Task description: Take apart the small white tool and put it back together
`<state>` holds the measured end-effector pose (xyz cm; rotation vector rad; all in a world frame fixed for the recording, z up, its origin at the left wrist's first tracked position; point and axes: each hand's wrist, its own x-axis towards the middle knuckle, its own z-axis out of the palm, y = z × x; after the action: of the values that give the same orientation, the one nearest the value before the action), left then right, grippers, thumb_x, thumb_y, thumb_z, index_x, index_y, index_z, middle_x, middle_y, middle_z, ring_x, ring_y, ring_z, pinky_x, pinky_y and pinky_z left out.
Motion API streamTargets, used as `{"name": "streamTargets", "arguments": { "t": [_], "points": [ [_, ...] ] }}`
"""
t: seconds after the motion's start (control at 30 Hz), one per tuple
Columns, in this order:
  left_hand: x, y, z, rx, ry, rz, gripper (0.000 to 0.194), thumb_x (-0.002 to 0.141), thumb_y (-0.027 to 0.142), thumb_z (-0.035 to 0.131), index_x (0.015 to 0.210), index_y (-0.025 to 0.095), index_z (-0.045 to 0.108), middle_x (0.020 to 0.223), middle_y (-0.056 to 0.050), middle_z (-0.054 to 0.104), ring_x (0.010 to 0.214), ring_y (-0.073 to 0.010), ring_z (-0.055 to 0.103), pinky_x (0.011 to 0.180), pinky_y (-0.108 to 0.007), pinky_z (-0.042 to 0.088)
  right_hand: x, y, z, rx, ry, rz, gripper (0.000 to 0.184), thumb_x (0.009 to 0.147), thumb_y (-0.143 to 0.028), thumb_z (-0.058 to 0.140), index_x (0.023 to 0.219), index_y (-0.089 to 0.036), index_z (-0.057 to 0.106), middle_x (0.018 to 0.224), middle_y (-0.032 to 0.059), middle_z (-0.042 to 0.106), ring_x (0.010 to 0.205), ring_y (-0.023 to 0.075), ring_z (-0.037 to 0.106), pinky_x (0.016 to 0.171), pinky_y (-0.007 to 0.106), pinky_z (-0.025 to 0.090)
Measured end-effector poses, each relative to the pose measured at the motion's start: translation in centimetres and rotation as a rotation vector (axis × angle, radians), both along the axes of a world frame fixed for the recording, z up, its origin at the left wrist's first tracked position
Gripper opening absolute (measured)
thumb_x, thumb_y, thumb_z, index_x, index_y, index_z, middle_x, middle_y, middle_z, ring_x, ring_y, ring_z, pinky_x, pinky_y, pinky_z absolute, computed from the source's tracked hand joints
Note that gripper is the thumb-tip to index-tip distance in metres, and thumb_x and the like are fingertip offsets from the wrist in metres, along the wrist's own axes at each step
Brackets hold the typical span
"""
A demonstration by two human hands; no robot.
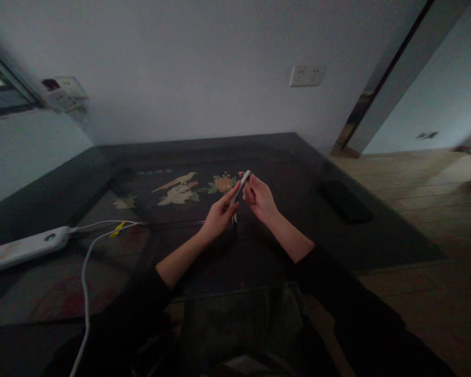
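Near the middle of the dark table, my left hand (220, 212) is closed on a slim whitish object (243, 179), tilted with its rounded end up and away from me. Its exact kind I cannot make out. Thin white strands (234, 218) hang below the hand; whether they join the object is unclear. My right hand (259, 198) is right beside it, fingers curled in a pinch close to the object's upper part. What those fingers hold, if anything, is hidden. A small reddish spot shows by the object's upper end.
The dark glossy table (290, 152) bears a bird-and-flower picture (180, 191). A white power strip (27, 248) lies at left, its white cable (85, 283) carrying a yellow tag (118, 229). A dark flat object (345, 201) rests at right. Wall sockets (306, 76) are behind.
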<state>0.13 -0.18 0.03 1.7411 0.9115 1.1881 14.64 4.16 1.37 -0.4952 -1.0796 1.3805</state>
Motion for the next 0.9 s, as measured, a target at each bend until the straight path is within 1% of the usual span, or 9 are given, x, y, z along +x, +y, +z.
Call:
{"name": "streamTargets", "arguments": {
  "t": [0.1,0.27,0.37,0.43,0.53,0.6,0.67,0.77,0.9],
  "points": [
    [-0.1,0.2,-0.1,0.016,0.017,0.034,0.058,0.093,0.022,0.053,0.149,0.020,0.039,0.057,0.007,0.044,0.050,-0.0073,0.030,0.047,-0.019,0.028,0.1,0.0,0.0,-0.003,0.001,0.019,0.040,0.078,-0.058,0.069,0.092,-0.021,0.066,0.045,-0.0113,0.030,0.041,0.0065,0.017,0.044,0.029,0.012],
    [-0.3,0.6,-0.4,0.023,0.008,0.058,0.058,0.092,0.021,0.053,0.149,0.018,0.040,0.061,0.004,0.053,0.050,-0.0070,0.031,0.047,-0.019,0.030,0.1,0.2,-0.2,0.002,0.027,0.045,0.037,0.076,-0.056,0.072,0.081,-0.021,0.059,0.045,-0.0116,0.033,0.040,0.0059,0.018,0.043,0.028,0.011],
    [-0.6,0.9,-0.6,0.023,0.002,0.077,0.058,0.092,0.020,0.052,0.149,0.020,0.039,0.064,0.003,0.055,0.049,-0.0067,0.031,0.047,-0.019,0.030,0.0,0.2,-0.4,0.009,0.021,0.037,0.037,0.077,-0.055,0.072,0.081,-0.022,0.057,0.045,-0.0120,0.034,0.040,0.0054,0.018,0.043,0.028,0.010],
    [-0.6,0.9,-0.6,0.030,-0.004,0.079,0.058,0.092,0.019,0.052,0.149,0.021,0.040,0.070,0.001,0.060,0.050,-0.0065,0.033,0.048,-0.019,0.032,0.0,0.2,-0.4,0.008,0.014,0.037,0.036,0.077,-0.055,0.072,0.083,-0.022,0.058,0.045,-0.0119,0.035,0.040,0.0056,0.019,0.044,0.028,0.010],
    [-0.4,0.5,-0.5,0.053,-0.017,0.054,0.058,0.091,0.019,0.052,0.148,0.024,0.041,0.087,-0.004,0.068,0.054,-0.0070,0.038,0.050,-0.019,0.035,0.0,0.2,-0.3,0.006,0.015,0.040,0.037,0.076,-0.055,0.072,0.084,-0.021,0.061,0.045,-0.0117,0.035,0.041,0.0057,0.019,0.044,0.028,0.010],
    [-0.1,0.2,-0.3,0.069,-0.022,0.039,0.058,0.091,0.021,0.053,0.148,0.025,0.042,0.097,-0.007,0.070,0.057,-0.0076,0.041,0.051,-0.019,0.037,0.1,0.1,-0.2,0.010,0.023,0.041,0.036,0.076,-0.054,0.073,0.086,-0.020,0.063,0.044,-0.0115,0.034,0.041,0.0059,0.018,0.045,0.028,0.010],
    [0.0,0.0,-0.2,0.072,-0.023,0.028,0.057,0.091,0.022,0.054,0.147,0.025,0.042,0.102,-0.008,0.071,0.058,-0.0078,0.043,0.052,-0.019,0.038,0.1,0.1,-0.1,0.012,0.032,0.040,0.036,0.076,-0.053,0.073,0.089,-0.020,0.065,0.044,-0.0114,0.034,0.042,0.0061,0.018,0.045,0.029,0.010],
    [0.2,-0.2,-0.2,0.053,-0.024,-0.008,0.058,0.091,0.024,0.054,0.148,0.024,0.041,0.094,-0.006,0.071,0.056,-0.0071,0.041,0.051,-0.018,0.037,0.1,0.1,0.0,0.009,0.046,0.022,0.037,0.076,-0.053,0.072,0.091,-0.020,0.068,0.044,-0.0112,0.032,0.042,0.0060,0.017,0.045,0.029,0.011],
    [0.1,-0.1,-0.3,0.007,-0.031,-0.055,0.060,0.092,0.024,0.053,0.150,0.022,0.037,0.071,0.001,0.063,0.050,-0.0063,0.033,0.048,-0.019,0.031,0.0,0.1,-0.1,-0.002,0.034,0.005,0.040,0.076,-0.056,0.071,0.093,-0.020,0.069,0.046,-0.0110,0.030,0.042,0.0061,0.016,0.045,0.028,0.011]
  ]
}}
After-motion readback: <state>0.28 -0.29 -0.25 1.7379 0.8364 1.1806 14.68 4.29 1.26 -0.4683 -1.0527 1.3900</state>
